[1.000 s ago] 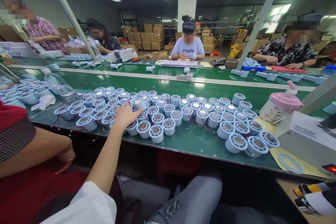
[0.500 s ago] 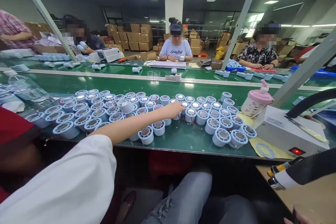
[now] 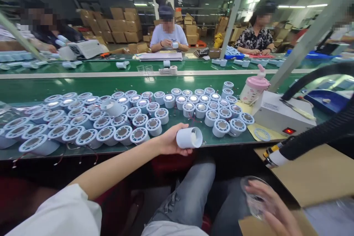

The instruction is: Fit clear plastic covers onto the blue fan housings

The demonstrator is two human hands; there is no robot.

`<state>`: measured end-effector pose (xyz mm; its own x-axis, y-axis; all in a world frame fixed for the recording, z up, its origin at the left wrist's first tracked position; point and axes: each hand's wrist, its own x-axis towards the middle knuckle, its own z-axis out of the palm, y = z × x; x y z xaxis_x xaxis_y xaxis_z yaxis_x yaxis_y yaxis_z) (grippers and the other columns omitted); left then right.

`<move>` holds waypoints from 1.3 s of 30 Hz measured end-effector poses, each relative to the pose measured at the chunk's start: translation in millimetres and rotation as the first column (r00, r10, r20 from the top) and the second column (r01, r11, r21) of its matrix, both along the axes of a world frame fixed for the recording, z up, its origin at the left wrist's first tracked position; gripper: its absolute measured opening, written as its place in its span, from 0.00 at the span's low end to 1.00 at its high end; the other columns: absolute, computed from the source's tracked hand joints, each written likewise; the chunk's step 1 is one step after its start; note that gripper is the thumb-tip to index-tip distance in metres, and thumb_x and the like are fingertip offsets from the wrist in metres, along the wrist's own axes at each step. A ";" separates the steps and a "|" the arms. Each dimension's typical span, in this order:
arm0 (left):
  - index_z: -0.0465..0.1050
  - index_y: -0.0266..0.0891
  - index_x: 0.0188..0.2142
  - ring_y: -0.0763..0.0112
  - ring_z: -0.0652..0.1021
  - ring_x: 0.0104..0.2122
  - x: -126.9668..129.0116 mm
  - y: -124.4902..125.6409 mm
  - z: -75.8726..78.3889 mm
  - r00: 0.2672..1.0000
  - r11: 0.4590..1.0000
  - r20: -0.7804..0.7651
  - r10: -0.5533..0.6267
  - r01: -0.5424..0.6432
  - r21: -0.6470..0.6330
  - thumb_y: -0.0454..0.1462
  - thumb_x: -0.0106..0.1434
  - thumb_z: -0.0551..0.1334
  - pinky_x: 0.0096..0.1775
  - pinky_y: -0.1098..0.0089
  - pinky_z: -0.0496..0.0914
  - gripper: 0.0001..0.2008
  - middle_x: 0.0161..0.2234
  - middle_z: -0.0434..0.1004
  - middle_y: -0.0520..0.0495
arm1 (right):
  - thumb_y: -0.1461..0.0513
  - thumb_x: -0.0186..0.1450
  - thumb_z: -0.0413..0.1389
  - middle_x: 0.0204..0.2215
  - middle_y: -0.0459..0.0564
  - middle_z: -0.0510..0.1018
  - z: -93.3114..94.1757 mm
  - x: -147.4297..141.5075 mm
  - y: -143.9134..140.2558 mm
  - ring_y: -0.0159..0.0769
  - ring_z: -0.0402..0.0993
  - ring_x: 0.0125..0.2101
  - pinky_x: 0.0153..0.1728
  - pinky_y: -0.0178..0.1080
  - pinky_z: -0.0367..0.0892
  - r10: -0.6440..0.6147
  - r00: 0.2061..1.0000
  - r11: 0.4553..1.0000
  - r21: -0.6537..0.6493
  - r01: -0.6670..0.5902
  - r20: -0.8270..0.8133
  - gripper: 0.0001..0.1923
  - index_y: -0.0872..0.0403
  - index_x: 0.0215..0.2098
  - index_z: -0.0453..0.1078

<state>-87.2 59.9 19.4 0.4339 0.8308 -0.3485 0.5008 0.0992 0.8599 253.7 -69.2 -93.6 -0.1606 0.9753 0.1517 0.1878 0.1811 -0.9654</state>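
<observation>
Left hand (image 3: 168,142) is back off the tabletop (image 3: 193,143) now, a white housing (image 3: 189,137) gone with it!
Over the tabletop's near edge, left grip wrapped round the housing, its long axis sideways, open end right. Down right, the right hand (image 3: 272,210) grasps a clear ring (image 3: 254,197), blurred.

1. My left arm (image 3: 118,169): bare from the hand (image 3: 169,141) up to above the elbow, where a short white sleeve (image 3: 59,215) begins; plain cloth, loose, no print visible.
2. My right hand (image 3: 272,210): bare, blurred at the lower edge; no ring or watch that I can make out.
3. My legs: light grey-blue jeans (image 3: 190,199), frayed rip along the left thigh.
</observation>
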 end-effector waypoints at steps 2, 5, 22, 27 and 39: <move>0.65 0.36 0.35 0.66 0.73 0.22 22.0 -18.6 -11.1 0.984 0.961 0.162 -0.078 0.118 -0.251 0.55 0.61 0.36 0.21 0.69 0.67 0.30 0.25 0.70 0.44 | 0.59 0.64 0.53 0.56 0.54 0.66 22.3 -29.8 -1.3 0.51 0.68 0.53 0.46 0.47 0.73 0.022 0.966 0.983 0.172 -0.068 0.257 0.23 0.41 0.58 0.63; 0.66 0.37 0.35 0.73 0.65 0.15 47.9 -36.4 -24.2 0.945 0.850 0.290 -0.151 0.274 -0.449 0.54 0.58 0.47 0.14 0.74 0.58 0.23 0.22 0.66 0.49 | 0.62 0.63 0.53 0.55 0.57 0.62 50.3 -66.9 4.7 0.52 0.67 0.52 0.47 0.52 0.71 -0.069 0.819 0.931 0.333 -0.153 0.570 0.28 0.41 0.61 0.60; 0.72 0.37 0.42 0.72 0.71 0.33 72.0 -60.3 -33.5 0.951 0.991 0.285 -0.123 0.106 0.076 0.43 0.65 0.55 0.29 0.75 0.67 0.14 0.38 0.70 0.47 | 0.55 0.67 0.50 0.43 0.53 0.64 81.3 -73.0 8.2 0.39 0.69 0.41 0.37 0.39 0.67 0.060 0.958 0.984 -0.177 -0.010 0.281 0.14 0.54 0.28 0.68; 0.74 0.39 0.45 0.66 0.73 0.42 72.4 -65.1 -39.5 0.929 0.940 0.280 -0.243 0.155 0.303 0.44 0.58 0.65 0.42 0.69 0.69 0.17 0.43 0.70 0.44 | 0.53 0.65 0.52 0.41 0.52 0.63 83.9 -67.6 0.9 0.35 0.68 0.34 0.27 0.33 0.67 -0.053 0.990 0.975 -0.206 0.080 0.134 0.16 0.55 0.28 0.73; 0.66 0.40 0.55 0.62 0.76 0.43 73.2 -87.3 -26.0 0.882 0.961 0.383 -0.273 0.264 0.077 0.40 0.48 0.72 0.42 0.65 0.73 0.34 0.49 0.72 0.41 | 0.57 0.56 0.65 0.53 0.53 0.72 79.5 -49.9 -21.0 0.50 0.69 0.53 0.47 0.49 0.71 0.032 0.988 0.985 -0.161 -0.057 -0.153 0.10 0.49 0.37 0.75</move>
<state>-14.0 -27.4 -6.5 0.7382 0.6684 -0.0910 0.1335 -0.0126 0.9910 203.8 -90.3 -14.1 -0.1923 0.9812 0.0157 0.0350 0.0228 -0.9991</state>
